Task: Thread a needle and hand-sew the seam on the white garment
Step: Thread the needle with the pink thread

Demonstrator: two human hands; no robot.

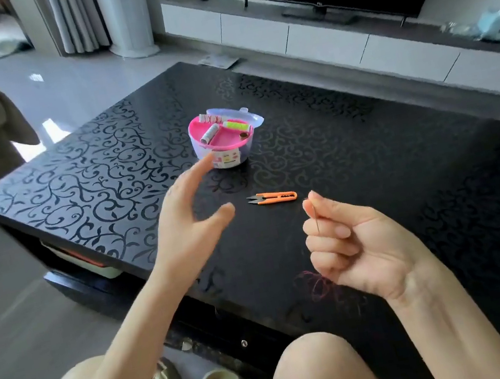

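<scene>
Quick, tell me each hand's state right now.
Left hand: open, fingers spread, holding nothing.
Right hand: closed, pinching a thin silver metal needle upright.

Glossy black table (369,151); plastic sewing box (222,140).

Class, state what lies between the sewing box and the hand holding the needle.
Orange snips lie on the table between the box and the right hand; the head view shows it.
</scene>
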